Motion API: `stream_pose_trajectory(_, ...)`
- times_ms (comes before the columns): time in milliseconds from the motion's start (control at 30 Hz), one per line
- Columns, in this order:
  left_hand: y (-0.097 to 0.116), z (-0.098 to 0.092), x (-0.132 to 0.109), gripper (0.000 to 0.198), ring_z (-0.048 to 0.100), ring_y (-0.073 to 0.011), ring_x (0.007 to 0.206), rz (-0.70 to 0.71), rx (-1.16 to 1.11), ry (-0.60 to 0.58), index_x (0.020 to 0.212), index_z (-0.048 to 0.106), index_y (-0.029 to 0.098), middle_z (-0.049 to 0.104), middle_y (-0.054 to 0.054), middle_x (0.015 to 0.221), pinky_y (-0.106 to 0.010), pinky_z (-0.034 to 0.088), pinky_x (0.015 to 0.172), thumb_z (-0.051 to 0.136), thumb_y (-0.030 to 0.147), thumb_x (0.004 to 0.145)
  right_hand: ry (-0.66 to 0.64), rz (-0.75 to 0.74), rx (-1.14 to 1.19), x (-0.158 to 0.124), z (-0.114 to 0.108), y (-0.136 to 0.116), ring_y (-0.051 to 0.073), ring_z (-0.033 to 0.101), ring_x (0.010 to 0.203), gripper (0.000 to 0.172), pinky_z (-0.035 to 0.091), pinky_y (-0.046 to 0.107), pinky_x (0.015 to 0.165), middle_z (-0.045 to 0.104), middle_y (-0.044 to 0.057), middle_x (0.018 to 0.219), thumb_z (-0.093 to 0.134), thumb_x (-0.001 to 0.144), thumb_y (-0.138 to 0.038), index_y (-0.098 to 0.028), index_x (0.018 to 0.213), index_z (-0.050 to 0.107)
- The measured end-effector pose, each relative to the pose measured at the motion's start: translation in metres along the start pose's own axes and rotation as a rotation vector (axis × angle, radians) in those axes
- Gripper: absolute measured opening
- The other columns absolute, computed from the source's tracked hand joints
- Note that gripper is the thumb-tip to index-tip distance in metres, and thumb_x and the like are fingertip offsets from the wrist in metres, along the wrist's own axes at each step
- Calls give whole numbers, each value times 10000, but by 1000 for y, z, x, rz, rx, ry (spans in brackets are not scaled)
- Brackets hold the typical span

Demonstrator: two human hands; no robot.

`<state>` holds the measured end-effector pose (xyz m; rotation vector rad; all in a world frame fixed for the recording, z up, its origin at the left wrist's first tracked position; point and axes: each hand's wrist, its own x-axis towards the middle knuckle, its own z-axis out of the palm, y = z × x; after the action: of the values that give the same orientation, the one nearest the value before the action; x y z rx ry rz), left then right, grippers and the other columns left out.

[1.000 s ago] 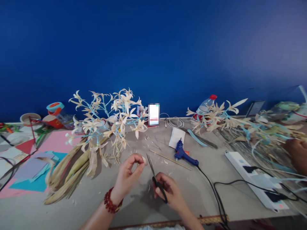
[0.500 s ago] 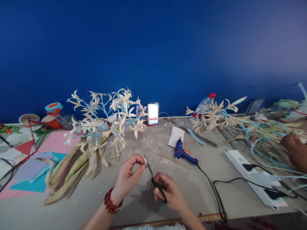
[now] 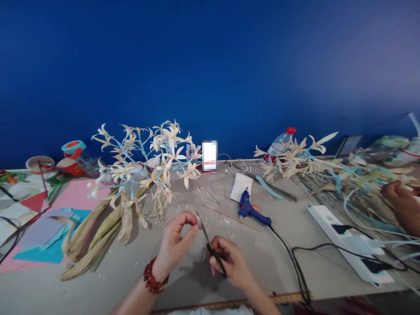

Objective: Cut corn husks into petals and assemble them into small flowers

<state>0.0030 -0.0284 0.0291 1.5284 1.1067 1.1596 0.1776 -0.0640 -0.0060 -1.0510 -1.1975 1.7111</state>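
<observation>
My right hand [image 3: 228, 261] is wrapped round the black handles of a pair of scissors [image 3: 215, 253], whose blades point up and to the left. The blades reach right beside the fingertips of my left hand [image 3: 180, 239]. Thumb and forefinger of that hand are pinched on a small pale piece [image 3: 198, 222], mostly hidden by the fingers, so its kind is unclear. A red bead bracelet circles my left wrist. Pale scraps [image 3: 226, 221] lie on the table beyond both hands.
White husk-like flowers on blue stems [image 3: 170, 144] stand behind, above dried husks [image 3: 105, 232]. A blue glue gun [image 3: 254, 210], a thin stick [image 3: 232, 217] and a white power strip [image 3: 348, 245] lie rightward. Another person's hand [image 3: 402, 205] is at the far right, among more flowers [image 3: 295, 157].
The scissors' handles have drawn slightly closer together, while my left hand keeps almost the same place. The other person's hand at the far right has shifted slightly.
</observation>
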Motion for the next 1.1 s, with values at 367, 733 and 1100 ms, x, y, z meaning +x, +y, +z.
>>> stream_pose_trajectory(367,1,4,1,77,517,-140,758,-10,-86,11,809,549,176,549,-10,784,-246,407,716,541,205,880,2,-8,15,0,2,2,61,449,421,555,328,186,440,488,-66,522,705,619,-679,-194,652,437)
stream_pose_trajectory(733,-3,5,-1,86,515,-140,752,-39,-123,35,802,559,178,559,-10,782,-247,409,707,563,228,871,34,-11,3,0,3,2,57,425,401,539,333,182,423,475,-73,497,706,625,-659,-202,637,422)
stream_pose_trajectory(1100,-1,7,0,119,514,-141,737,-99,-220,64,789,565,173,564,-11,756,-250,410,704,599,268,851,77,-22,10,2,3,3,64,432,412,532,329,187,432,440,-87,496,698,641,-655,-210,654,407)
